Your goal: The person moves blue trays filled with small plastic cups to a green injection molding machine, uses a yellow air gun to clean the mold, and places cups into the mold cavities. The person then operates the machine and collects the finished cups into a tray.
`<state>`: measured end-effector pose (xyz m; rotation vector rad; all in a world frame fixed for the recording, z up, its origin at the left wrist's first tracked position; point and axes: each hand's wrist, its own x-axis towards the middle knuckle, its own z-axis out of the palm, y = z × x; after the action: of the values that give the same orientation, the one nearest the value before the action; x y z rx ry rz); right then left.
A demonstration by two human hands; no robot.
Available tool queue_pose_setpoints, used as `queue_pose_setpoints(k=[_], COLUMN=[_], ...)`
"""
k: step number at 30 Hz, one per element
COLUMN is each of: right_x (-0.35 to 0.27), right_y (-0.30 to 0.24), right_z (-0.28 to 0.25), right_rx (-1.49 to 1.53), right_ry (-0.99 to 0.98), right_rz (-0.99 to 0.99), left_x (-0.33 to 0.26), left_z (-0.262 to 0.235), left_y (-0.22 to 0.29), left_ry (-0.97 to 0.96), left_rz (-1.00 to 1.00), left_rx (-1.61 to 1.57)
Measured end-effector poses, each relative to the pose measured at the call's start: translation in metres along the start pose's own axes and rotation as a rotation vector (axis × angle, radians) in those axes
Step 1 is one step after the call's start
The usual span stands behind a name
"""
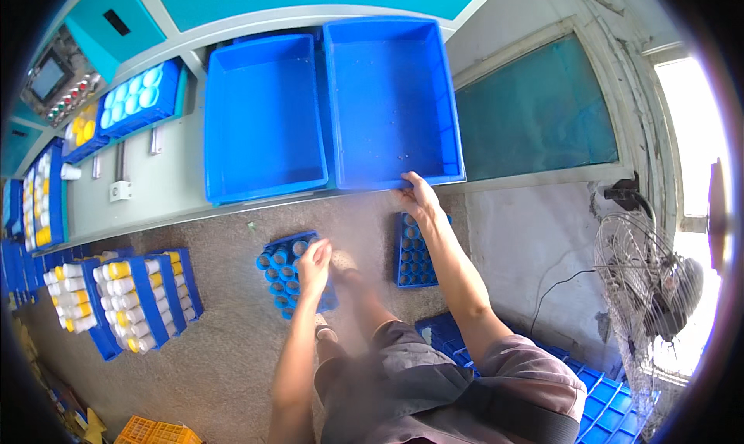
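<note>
My right hand (417, 197) reaches up to the near rim of the right-hand blue plastic bin (387, 111), its fingers closed on the edge. A few small specks lie on that bin's floor. Beside it on the left stands a second blue bin (263, 118) with a bare bottom. Lower down, my left hand (314, 266) hangs in the air with its fingers curled together. I cannot make out whether anything is in them. Behind and below that hand, a blue crate (280, 277) of round blue cups or tubes rests on the floor by my feet.
Another crate of dark round tubes (417, 250) sits below the right bin. Crates of white and yellow cylinders (128, 304) stand on the floor at left. A control panel (54, 76) is at upper left. A caged fan (647, 281) and blue crates (608, 405) are at right.
</note>
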<state>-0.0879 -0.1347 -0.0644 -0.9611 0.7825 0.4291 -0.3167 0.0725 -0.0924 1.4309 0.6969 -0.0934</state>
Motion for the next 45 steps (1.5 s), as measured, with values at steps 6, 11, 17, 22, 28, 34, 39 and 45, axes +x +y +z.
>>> queue_pose_setpoints(k=[6, 11, 17, 22, 28, 34, 39, 45], right_x=[-0.131, -0.228, -0.337, -0.387, -0.403, -0.410, -0.406, -0.380], right_y=[0.017, 0.059, 0.128, 0.212, 0.274, 0.271, 0.251, 0.197], right_z=[-0.022, -0.051, -0.042, -0.042, -0.061, -0.058, -0.052, -0.049], right_rx=[-0.006, -0.370, -0.260, -0.305, -0.501, -0.345, -0.136, 0.138], right_ry=[-0.072, -0.161, -0.181, -0.285, -0.346, -0.345, -0.311, -0.207], right_rz=[-0.138, -0.398, -0.270, -0.336, -0.245, -0.189, -0.179, -0.233], left_x=[-0.025, -0.068, -0.136, -0.188, -0.242, -0.270, -0.271, -0.210], left_z=[0.020, 0.001, -0.036, -0.097, -0.150, -0.170, -0.163, -0.104], left_y=[0.066, 0.056, -0.013, -0.027, -0.036, -0.067, -0.080, -0.076], left_ry=[-0.003, 0.035, -0.195, 0.094, 0.259, 0.221, 0.181, 0.044], left_rz=[-0.155, -0.352, -0.204, -0.407, -0.462, -0.448, -0.447, -0.451], left_rx=[-0.749, -0.997, -1.352, -1.496, -1.377, -1.267, -1.195, -1.108])
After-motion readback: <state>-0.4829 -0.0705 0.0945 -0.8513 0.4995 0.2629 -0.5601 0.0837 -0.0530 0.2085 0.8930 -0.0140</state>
